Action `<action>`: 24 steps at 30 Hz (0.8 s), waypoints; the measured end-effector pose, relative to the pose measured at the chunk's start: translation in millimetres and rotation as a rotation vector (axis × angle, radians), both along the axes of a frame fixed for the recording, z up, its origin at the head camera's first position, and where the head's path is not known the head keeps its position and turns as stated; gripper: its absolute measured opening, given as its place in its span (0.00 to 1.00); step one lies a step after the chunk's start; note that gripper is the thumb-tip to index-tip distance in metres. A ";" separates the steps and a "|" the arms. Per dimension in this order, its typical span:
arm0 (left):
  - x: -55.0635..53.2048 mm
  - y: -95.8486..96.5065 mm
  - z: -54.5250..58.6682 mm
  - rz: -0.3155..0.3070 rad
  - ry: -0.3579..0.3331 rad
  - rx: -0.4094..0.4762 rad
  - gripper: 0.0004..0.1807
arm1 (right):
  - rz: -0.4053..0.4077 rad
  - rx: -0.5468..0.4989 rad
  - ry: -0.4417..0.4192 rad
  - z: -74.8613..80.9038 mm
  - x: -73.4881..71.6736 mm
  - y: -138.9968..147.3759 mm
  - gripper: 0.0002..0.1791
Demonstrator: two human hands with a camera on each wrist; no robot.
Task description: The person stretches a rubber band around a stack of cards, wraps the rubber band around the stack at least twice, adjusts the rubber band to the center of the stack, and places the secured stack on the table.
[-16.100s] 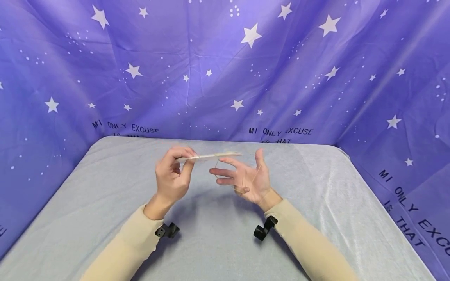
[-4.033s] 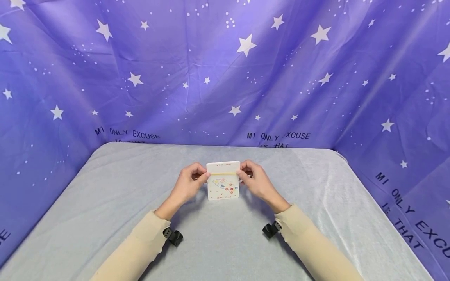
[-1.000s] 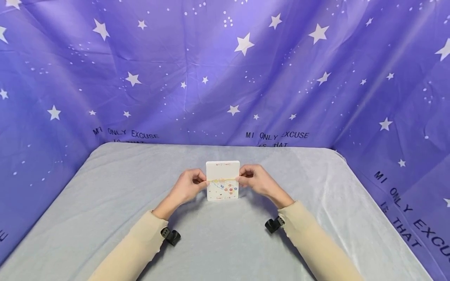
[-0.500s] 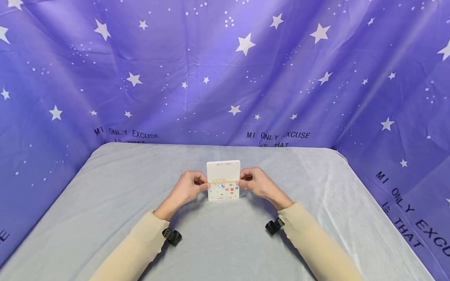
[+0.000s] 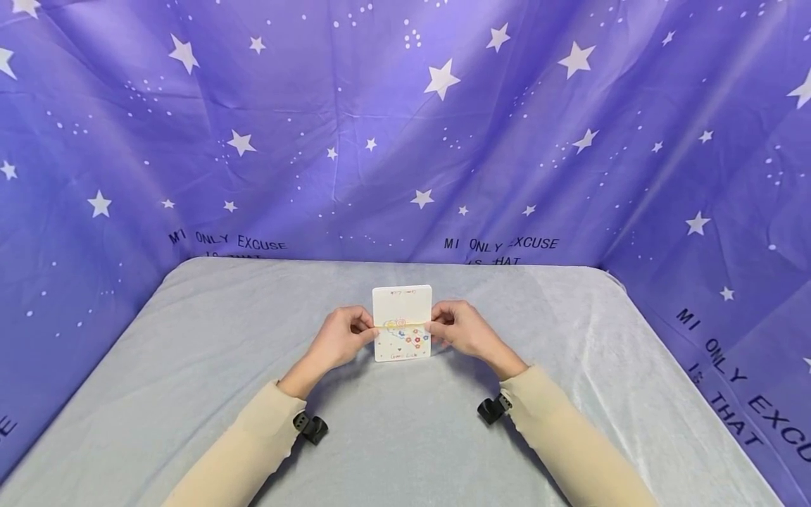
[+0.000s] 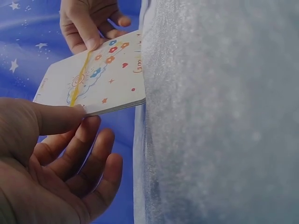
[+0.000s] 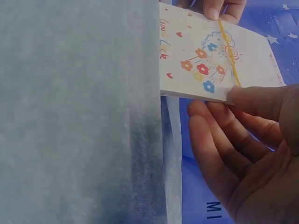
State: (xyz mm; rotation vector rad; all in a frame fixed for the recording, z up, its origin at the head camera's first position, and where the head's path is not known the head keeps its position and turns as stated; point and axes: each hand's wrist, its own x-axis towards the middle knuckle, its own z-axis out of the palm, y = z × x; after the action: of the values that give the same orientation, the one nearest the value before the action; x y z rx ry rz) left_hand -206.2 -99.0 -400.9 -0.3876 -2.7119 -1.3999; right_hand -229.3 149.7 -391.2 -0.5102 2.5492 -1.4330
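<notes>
A white stack of cards (image 5: 402, 345) with rounded corners, printed flowers and red lettering stands upright, its lower edge on the table. Across its middle runs a yellow rubber band (image 5: 400, 325). At the left edge, my left hand (image 5: 338, 334) pinches the stack, thumb in front at the end of the band. My right hand (image 5: 465, 329) grips the opposite edge the same way, as the right wrist view shows with its thumb (image 7: 257, 101) beside the band (image 7: 230, 53). In the left wrist view the other fingers (image 6: 84, 158) curl loosely below the stack. The stack's back is hidden.
A pale grey cloth covers the table (image 5: 405, 436). Behind and at both sides hangs a purple curtain (image 5: 380, 91) with white stars and black lettering. Black wrist cameras (image 5: 310, 427) sit at both beige sleeves (image 5: 241, 451).
Earlier, the band was stretched over my right fingers while my left hand held the stack. Four seconds ago it crossed near the top; it has since moved down to the middle, with both hands.
</notes>
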 end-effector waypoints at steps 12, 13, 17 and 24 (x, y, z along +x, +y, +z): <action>-1.1 -0.4 0.4 0.053 0.014 0.013 0.05 | -0.065 0.007 0.060 0.6 2.4 -3.5 0.11; -1.0 -0.5 0.4 0.057 0.014 0.011 0.05 | -0.062 0.006 0.057 0.3 2.6 -3.7 0.12; -1.4 -0.7 -0.9 0.066 0.016 -0.001 0.08 | -0.057 0.012 0.035 -1.9 2.9 -5.2 0.14; -0.7 0.0 -0.8 0.068 -0.028 -0.050 0.11 | -0.060 0.034 -0.032 -3.4 4.4 -8.0 0.14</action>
State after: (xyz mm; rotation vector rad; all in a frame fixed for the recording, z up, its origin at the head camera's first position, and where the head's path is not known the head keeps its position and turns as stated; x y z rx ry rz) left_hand -206.9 -99.0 -401.7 -0.2779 -2.7592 -1.3330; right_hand -224.8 141.7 -394.6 -0.4046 2.5796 -1.4028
